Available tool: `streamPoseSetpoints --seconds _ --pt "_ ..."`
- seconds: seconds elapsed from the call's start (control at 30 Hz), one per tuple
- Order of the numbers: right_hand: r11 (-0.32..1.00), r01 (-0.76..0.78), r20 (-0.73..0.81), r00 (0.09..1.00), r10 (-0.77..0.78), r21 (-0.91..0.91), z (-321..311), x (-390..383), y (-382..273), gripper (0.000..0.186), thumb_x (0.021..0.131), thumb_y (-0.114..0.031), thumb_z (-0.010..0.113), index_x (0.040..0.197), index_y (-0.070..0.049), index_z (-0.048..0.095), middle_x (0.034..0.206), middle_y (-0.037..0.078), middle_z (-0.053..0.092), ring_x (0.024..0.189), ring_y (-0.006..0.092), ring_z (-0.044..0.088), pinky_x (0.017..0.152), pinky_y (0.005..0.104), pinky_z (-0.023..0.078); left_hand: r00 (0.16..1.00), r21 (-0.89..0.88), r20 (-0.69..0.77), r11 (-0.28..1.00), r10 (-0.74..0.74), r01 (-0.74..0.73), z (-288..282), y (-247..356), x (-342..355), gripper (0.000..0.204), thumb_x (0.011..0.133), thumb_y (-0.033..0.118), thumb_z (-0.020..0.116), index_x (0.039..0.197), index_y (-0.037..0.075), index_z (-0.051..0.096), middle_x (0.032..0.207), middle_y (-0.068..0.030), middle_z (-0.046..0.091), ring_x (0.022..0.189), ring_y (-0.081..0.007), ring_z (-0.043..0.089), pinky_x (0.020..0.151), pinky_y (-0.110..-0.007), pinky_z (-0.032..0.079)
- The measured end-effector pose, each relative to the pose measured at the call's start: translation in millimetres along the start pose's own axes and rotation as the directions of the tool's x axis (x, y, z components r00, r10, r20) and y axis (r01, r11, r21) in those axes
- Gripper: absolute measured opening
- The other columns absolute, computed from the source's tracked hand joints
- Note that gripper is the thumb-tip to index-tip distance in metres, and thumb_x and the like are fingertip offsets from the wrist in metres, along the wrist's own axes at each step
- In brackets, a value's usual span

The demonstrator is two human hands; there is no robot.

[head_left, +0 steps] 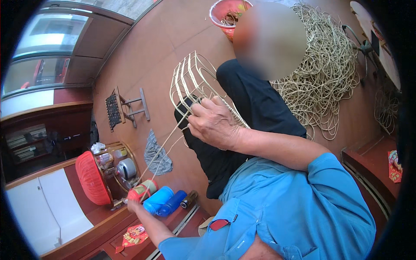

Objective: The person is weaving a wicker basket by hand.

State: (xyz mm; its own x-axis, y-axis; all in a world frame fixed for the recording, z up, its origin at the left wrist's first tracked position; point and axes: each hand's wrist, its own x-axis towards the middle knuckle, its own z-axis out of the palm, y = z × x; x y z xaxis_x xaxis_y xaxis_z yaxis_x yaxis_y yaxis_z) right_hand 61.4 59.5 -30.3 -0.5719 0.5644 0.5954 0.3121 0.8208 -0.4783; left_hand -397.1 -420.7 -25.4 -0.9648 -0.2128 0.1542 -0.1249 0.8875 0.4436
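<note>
My right hand [215, 123] is closed on an open-work basket frame [187, 80] of pale cane-like strands, held over my dark-trousered knees. Long ribs arch away from the hand, and a tightly wound edge [235, 113] shows beside its wrist. From the frame, a pale cord [166, 141] runs taut down to the left. My left hand [133, 205], at the end of my outstretched arm, is closed on that cord, though its fingers are small and partly hidden. A second, looser length of cord [170, 150] hangs beside the first.
A large heap of pale cord [323, 73] lies at the right. Near my left hand stand a red-and-green container [143, 190], a blue jug [157, 199] and a brown bottle [189, 199]. A small stool [130, 107], a grey cloth [156, 156] and a red bucket [225, 28] are on the floor.
</note>
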Motion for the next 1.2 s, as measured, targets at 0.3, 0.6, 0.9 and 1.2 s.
streamPoseSetpoints --seconds 0.3,0.6,0.9,1.2 --pt "1.000 0.011 0.022 1.000 -0.011 -0.019 0.1 3.1 -7.3 0.015 0.084 -0.027 0.079 0.077 -0.017 0.070 0.088 0.003 0.059 0.090 0.0237 0.060 0.082 0.0428 0.043 0.768 -0.223 0.337 0.839 0.544 -0.496 23.8 43.1 -102.2 0.025 0.107 0.018 0.068 0.120 -0.001 0.077 0.100 -0.0093 0.078 0.086 -0.0199 0.073 0.074 -0.037 0.058" --pt "1.000 0.005 0.022 1.000 -0.005 -0.024 -7.6 11.1 -4.0 0.026 0.086 -0.030 0.083 0.074 -0.015 0.065 0.078 0.003 0.056 0.078 0.0248 0.059 0.074 0.0427 0.041 0.586 -0.886 0.436 0.441 0.683 0.146 67.0 267.2 -447.3 0.042 0.109 -0.003 0.063 0.150 -0.007 0.058 0.141 -0.0178 0.069 0.128 -0.0218 0.069 0.115 -0.034 0.053" --pt "0.995 -0.040 0.120 0.992 0.030 0.087 -21.9 12.2 5.6 0.013 0.091 -0.022 0.081 0.095 -0.012 0.073 0.087 0.003 0.069 0.087 0.0255 0.069 0.078 0.0419 0.047 0.556 -0.797 0.603 0.404 0.572 0.449 72.9 273.8 -458.8 0.032 0.110 0.006 0.067 0.140 -0.007 0.069 0.130 -0.0101 0.076 0.114 -0.0129 0.070 0.104 -0.029 0.056" --pt "0.993 0.054 0.329 0.940 -0.087 0.108 -43.5 24.9 15.4 0.023 0.097 -0.014 0.072 0.119 -0.012 0.074 0.101 0.010 0.069 0.095 0.0314 0.071 0.084 0.0470 0.053 0.312 -0.606 0.676 0.262 0.668 0.751 82.5 270.4 -434.3 0.032 0.107 0.000 0.065 0.138 -0.005 0.067 0.129 -0.0112 0.075 0.117 -0.0159 0.071 0.108 -0.032 0.056"
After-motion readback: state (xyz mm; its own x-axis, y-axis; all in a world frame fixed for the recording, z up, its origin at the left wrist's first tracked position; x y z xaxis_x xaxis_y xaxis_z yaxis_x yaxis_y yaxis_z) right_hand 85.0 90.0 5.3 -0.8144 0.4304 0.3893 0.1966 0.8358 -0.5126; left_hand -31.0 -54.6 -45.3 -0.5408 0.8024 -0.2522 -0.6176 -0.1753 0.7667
